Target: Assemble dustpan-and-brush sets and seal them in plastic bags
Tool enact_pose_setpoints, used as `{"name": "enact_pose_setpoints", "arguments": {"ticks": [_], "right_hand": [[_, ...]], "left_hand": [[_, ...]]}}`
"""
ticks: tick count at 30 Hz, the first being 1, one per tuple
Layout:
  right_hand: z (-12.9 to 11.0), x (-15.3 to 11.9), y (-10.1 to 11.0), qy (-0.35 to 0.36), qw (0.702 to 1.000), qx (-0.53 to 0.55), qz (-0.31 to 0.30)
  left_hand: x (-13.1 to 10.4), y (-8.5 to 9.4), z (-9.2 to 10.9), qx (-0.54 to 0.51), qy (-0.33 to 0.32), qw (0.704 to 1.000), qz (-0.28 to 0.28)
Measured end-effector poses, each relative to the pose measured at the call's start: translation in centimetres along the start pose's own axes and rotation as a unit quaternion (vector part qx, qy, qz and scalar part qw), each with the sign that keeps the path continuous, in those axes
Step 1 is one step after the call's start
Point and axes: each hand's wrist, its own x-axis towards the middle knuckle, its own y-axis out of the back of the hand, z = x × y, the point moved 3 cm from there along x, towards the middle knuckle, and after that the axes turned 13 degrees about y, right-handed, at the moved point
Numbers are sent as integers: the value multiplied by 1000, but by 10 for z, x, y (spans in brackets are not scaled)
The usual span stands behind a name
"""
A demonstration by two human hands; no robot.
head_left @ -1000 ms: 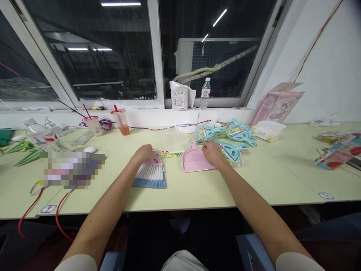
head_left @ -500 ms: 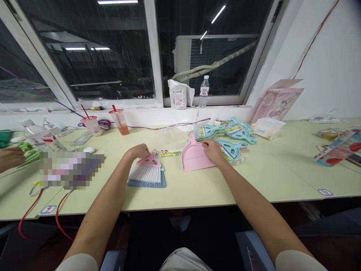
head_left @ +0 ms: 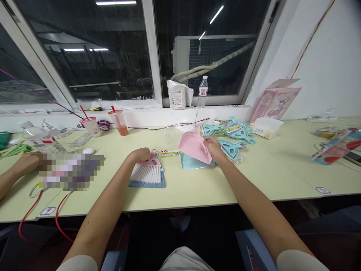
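– in the head view, what does each hand have?
– the right hand [head_left: 213, 148] pinches the pink dustpan [head_left: 194, 143] by its right edge. the pan tilts over the blue dustpan [head_left: 193, 163], which lies at its six o'clock; whether they touch is unclear. the left hand [head_left: 141, 154] curls at the handle end of the pink-topped brush [head_left: 147, 173], at the pan's eight o'clock. its fingertips are hidden, so one cannot tell whether they pinch.
– what could go wrong there?
– the pan is held on one side only, so its weight could swivel it loose and drop it, likely onto the blue one.
– and around it?
– a packaged teal set [head_left: 234, 148] sits at three o'clock, just beside the right hand; its loose clear wrap [head_left: 238, 160] could snag the wrist and drag the set along.
– the brush side?
– the label strip [head_left: 170, 153] lies between brush and pan; a sideways swing could shove it. a co-worker's hand [head_left: 32, 162], far out at nine o'clock, seems no hazard.
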Motion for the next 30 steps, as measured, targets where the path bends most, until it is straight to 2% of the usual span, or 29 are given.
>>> {"name": "enact_pose_setpoints", "arguments": {"ticks": [2,4,6,8,10,13,15,17,19,21,23,24,26,30], "right_hand": [[-4,-5,-4,-26,999,16,-10],[-9,-8,-8,-37,999,33,-10],[-13,-8,-9,-34,998,53,6],[-16,-8,-11,-26,997,67,22],[-18,-9,-14,-11,997,75,18],[-24,-16,-25,22,996,82,-39],[-31,-24,-35,32,991,90,-95],[-38,-33,-45,38,983,107,-147],[-45,-40,-52,49,971,129,-194],[-49,-44,-57,62,962,144,-225],[-49,-47,-59,63,958,151,-237],[-48,-47,-59,59,958,152,-236],[-44,-48,-60,47,960,153,-228],[-44,-50,-60,19,961,160,-226]], "left_hand": [[-2,4,-4,-46,12,999,7],[-7,11,-9,-123,-11,992,37],[-14,19,-11,-208,-65,974,62],[-26,26,-6,-292,-132,945,62],[-41,29,6,-372,-198,906,46],[-66,28,35,-445,-277,851,26],[-79,24,56,-481,-309,820,31],[-84,19,73,-511,-312,799,54],[-83,14,85,-505,-297,802,118],[-79,9,93,-464,-283,810,221],[-73,5,97,-425,-281,804,306],[-70,3,98,-418,-285,799,326],[-66,-2,98,-433,-289,792,318],[-63,-14,97,-485,-250,807,229]]}}
